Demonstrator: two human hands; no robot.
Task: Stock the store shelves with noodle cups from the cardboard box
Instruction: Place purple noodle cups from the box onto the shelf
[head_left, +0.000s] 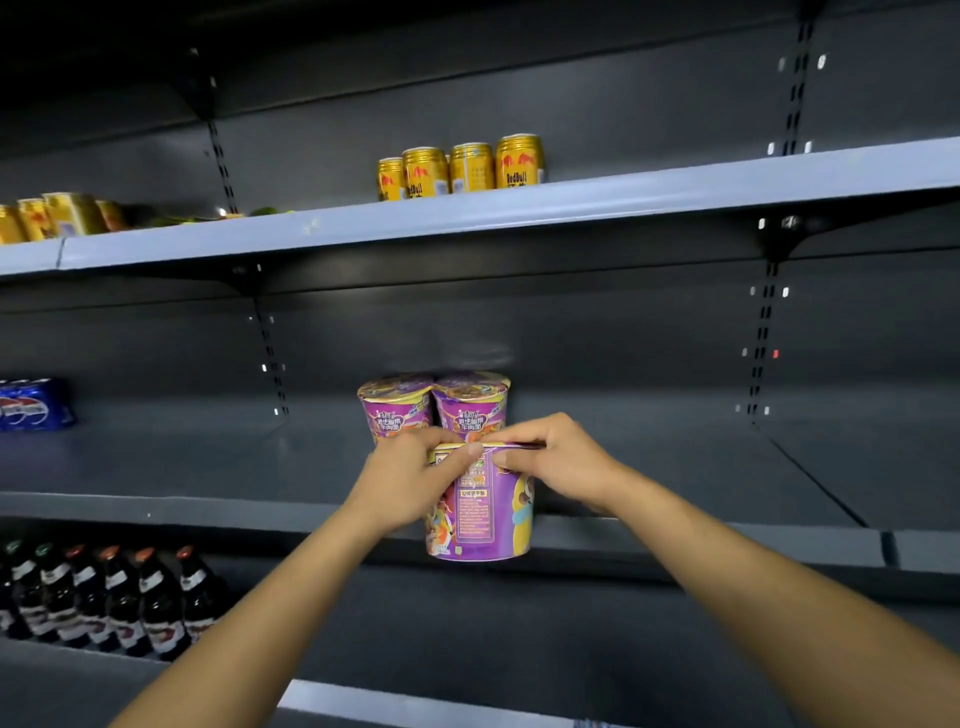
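At far left, a blue pack of cola cans (34, 410) sits on the middle shelf (675, 467), with dark bottles (104, 597) lined up on the shelf below. In the centre, the left hand (410, 478) grips a purple noodle cup (480, 509), fingers curled round its upper side. The cup is upright, held in front of the shelf's edge. Two matching cups (397, 410) stand side by side behind it. The right hand (556, 462) pinches the held cup's rim. Gold cans (462, 169) stand on the shelf above.
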